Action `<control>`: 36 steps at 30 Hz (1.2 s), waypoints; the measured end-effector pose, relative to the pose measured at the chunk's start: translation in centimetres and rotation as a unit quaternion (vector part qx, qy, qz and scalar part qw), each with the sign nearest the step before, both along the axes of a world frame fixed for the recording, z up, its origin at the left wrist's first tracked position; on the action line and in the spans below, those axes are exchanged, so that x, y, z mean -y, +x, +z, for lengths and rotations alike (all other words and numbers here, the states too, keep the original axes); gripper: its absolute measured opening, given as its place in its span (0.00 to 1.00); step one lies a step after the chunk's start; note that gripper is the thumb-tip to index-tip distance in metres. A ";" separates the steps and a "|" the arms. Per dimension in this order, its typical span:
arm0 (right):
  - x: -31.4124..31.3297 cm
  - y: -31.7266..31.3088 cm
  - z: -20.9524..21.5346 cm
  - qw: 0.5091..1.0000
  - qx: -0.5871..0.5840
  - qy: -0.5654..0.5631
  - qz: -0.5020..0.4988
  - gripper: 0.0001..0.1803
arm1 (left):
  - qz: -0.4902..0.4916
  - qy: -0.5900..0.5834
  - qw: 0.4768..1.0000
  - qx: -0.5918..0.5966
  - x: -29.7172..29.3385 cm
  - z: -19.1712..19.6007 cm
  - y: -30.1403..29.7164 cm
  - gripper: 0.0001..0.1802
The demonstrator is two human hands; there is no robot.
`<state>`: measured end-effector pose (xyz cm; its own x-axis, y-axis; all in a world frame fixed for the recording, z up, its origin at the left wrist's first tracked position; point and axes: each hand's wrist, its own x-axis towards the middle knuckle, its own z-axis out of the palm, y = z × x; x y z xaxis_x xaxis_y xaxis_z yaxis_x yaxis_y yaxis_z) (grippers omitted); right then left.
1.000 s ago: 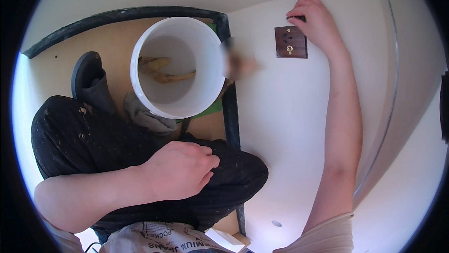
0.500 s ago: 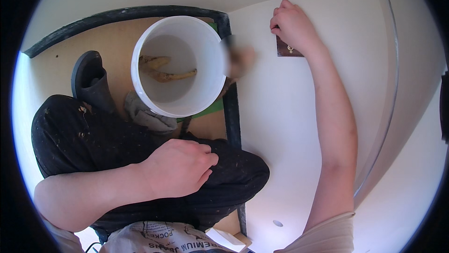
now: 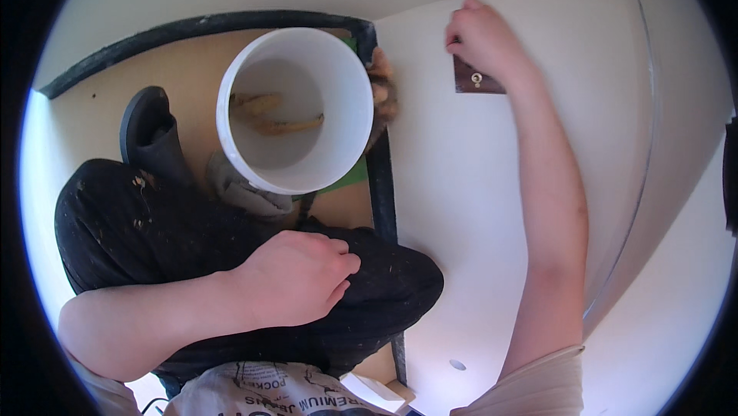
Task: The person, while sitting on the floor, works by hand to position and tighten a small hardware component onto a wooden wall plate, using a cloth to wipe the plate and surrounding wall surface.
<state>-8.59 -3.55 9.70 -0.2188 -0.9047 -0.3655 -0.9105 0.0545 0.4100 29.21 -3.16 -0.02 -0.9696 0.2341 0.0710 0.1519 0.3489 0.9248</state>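
My right hand (image 3: 483, 41) is raised against the white wall (image 3: 477, 208), covering the upper left part of a dark brown switch plate (image 3: 478, 81). Its fingers curl over the plate's top edge; what they grip is hidden. My left hand (image 3: 296, 276) rests on my bent knee in black trousers (image 3: 154, 247), its fingers loosely curled with nothing in them.
A white bucket (image 3: 296, 108) with brownish items at its bottom stands on the tan floor beside a dark baseboard (image 3: 382, 185). My black shoe (image 3: 146, 135) lies left of the bucket. A grey rag (image 3: 238, 185) and a green scrap sit under the bucket's near edge.
My right hand has slid leftward and down over the switch plate, now hiding its upper part. My left hand has stayed on the knee.
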 end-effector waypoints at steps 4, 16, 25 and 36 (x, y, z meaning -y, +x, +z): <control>-1.8 -1.3 1.4 0.999 0.003 -0.016 -0.047 0.03 | -0.012 0.013 1.000 -0.012 -0.7 -0.2 -0.2 0.08; -3.6 2.7 1.0 0.992 -0.029 0.102 -0.071 0.05 | -0.036 -0.017 0.999 -0.003 -0.5 0.0 0.2 0.10; -3.3 3.9 1.0 0.978 -0.064 0.179 -0.082 0.07 | -0.021 -0.026 0.999 0.003 -0.2 -0.2 -0.1 0.10; -5.1 2.4 0.3 0.995 -0.009 0.099 -0.011 0.04 | -0.034 -0.034 0.999 0.010 -0.5 -0.2 -0.1 0.11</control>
<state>-6.19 1.56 9.98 -0.2456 -0.8099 -0.5327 -0.9025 -0.0095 0.4306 29.07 -2.66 -0.22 -0.9527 0.3021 0.0342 0.1593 0.4000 0.9026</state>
